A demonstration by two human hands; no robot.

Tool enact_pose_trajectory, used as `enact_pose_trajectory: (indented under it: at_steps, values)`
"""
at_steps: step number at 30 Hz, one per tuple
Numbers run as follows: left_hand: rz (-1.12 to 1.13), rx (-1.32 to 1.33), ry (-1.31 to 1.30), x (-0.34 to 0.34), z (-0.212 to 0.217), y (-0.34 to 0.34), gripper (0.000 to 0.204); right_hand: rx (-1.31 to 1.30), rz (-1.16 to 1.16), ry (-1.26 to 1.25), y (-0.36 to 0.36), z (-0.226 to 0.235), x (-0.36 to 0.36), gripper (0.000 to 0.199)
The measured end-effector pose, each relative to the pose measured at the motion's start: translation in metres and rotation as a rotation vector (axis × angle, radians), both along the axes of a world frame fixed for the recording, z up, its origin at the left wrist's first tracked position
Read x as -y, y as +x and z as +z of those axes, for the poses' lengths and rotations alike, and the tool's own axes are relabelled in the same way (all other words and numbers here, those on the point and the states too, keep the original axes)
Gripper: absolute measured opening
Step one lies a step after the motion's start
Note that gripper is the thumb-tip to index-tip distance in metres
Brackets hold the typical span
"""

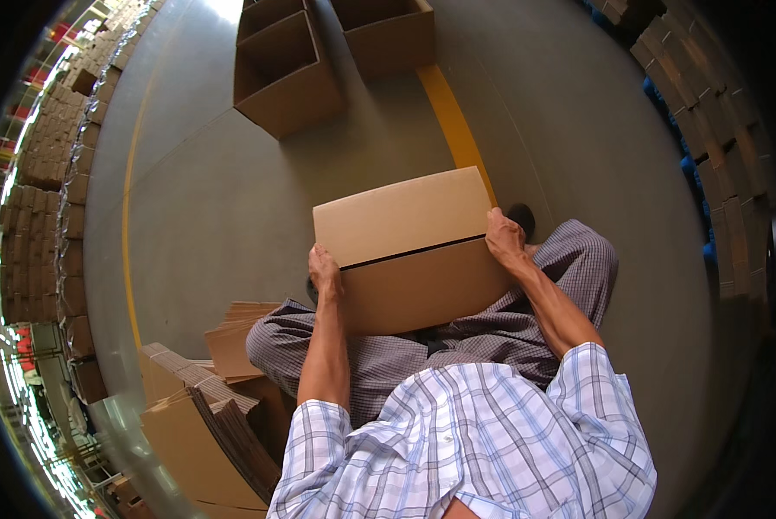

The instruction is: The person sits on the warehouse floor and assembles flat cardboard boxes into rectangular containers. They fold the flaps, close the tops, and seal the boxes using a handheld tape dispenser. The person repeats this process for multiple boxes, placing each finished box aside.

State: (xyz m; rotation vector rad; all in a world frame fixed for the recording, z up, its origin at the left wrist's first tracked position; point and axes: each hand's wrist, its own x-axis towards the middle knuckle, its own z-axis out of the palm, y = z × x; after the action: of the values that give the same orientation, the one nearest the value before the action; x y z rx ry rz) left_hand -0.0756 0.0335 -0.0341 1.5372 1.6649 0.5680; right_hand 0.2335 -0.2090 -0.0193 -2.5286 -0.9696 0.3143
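A brown cardboard box (422,281) is in front of me, between my knees. Two of its flaps are folded inward and almost meet, leaving a narrow dark gap between them. My left hand (325,270) grips the left edge by that gap, fingers wrapped around the cardboard. At the opposite edge, slightly higher, my right hand (505,235) is closed on the box in the same way. The underside of the box and some of my fingertips are hidden.
Beyond the box, open-topped cartons (288,78) stand on the grey floor, with another carton (388,35) beside a yellow line (450,112). Flattened cardboard stacks (206,424) lie by my left knee. Tall piles of cardboard (716,130) line the right side; more stacks (38,233) rise at far left.
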Motion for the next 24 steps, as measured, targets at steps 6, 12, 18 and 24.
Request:
enact_pose_trajectory:
  at_steps: [6,12,18,24]
  values:
    - [0.088,-0.382,0.093,0.012,0.000,0.010,0.052,0.159,0.177,-0.174,-0.002,0.006,0.001,0.030]
    - [0.104,-0.567,0.147,0.010,0.001,0.017,0.046,-0.037,-0.156,0.017,-0.003,-0.020,-0.020,0.039]
    - [0.148,-0.582,0.102,0.004,-0.003,0.015,0.046,-0.313,-0.323,0.072,0.003,-0.039,-0.033,0.069]
    - [0.129,-0.515,0.113,0.007,0.003,0.015,0.055,-0.515,-0.354,0.033,0.015,-0.026,-0.038,0.085]
